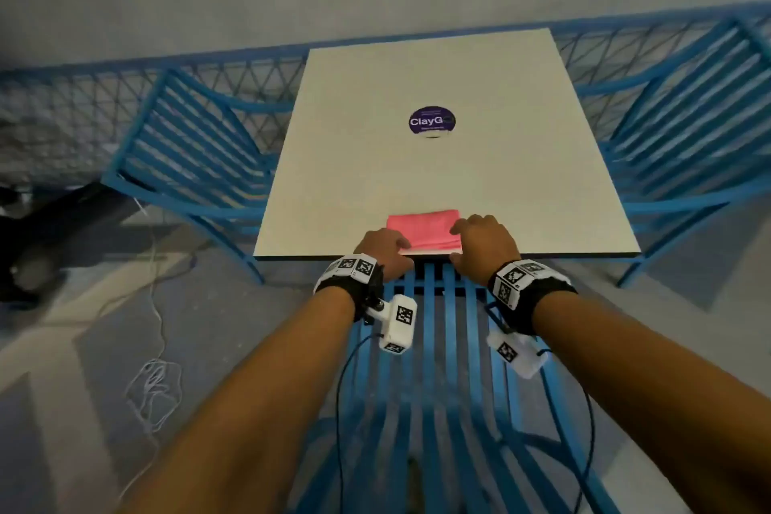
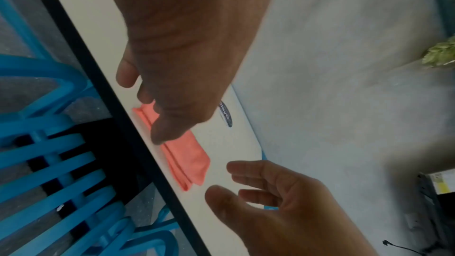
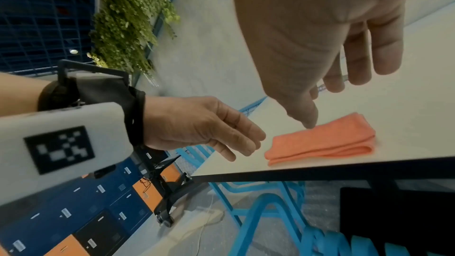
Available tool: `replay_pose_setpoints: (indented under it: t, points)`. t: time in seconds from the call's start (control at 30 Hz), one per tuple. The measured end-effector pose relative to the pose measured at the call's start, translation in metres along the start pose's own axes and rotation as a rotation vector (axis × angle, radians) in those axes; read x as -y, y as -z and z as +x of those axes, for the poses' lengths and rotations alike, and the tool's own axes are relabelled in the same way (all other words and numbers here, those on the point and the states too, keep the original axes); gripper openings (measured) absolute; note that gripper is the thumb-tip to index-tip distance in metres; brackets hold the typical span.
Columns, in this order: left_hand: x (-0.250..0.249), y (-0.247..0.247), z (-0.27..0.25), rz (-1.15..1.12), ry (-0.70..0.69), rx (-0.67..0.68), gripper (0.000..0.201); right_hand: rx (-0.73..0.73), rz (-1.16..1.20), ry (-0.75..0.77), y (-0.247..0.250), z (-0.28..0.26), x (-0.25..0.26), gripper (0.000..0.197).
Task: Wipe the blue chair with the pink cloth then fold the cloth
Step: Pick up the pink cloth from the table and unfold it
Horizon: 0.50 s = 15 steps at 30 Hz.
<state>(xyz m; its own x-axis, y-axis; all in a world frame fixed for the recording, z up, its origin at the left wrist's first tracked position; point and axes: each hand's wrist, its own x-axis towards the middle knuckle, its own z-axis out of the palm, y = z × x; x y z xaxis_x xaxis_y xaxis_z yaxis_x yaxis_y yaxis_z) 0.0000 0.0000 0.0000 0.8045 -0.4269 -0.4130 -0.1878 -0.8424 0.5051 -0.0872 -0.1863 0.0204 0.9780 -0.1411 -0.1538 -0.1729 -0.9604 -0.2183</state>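
Left hand (image 1: 386,248): fingers loose and uncurled, holding nothing, at the left end of the cloth near the table edge.
Cloth (image 1: 423,230): pink, folded into a flat layered rectangle, lying on the white table (image 1: 438,175) at its near edge.
Right hand (image 1: 484,240): fingers relaxed, gripping nothing, thumb tip touching the cloth's right end.
Chair (image 1: 442,367): blue, slatted, below both forearms, tucked toward the table.

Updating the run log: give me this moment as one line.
pink cloth: folded, on table near edge | left hand: open beside it | right hand: open beside it | blue chair: below hands
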Motion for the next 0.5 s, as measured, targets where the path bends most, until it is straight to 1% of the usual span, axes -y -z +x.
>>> replay_pose_setpoints:
  t: [0.13, 0.27, 0.37, 0.43, 0.5]
  points:
    - [0.005, -0.012, 0.02, 0.015, -0.012, -0.039, 0.042, -0.027, -0.009, -0.04, -0.021, 0.022, -0.006, 0.041]
    - [0.013, -0.025, 0.043, -0.016, -0.037, -0.071, 0.045, 0.019, -0.058, -0.072, -0.047, 0.044, -0.009, 0.041]
    - [0.021, -0.035, 0.054, -0.046, -0.034, -0.11, 0.052, 0.07, -0.034, -0.125, -0.061, 0.054, -0.015, 0.037]
    - [0.025, -0.042, 0.06, -0.002, -0.02, -0.127, 0.056, 0.063, 0.001, -0.147, -0.071, 0.058, -0.02, 0.039]
    - [0.026, -0.047, 0.065, 0.063, -0.002, -0.138, 0.052, 0.035, 0.039, -0.165, -0.079, 0.06, -0.024, 0.04]
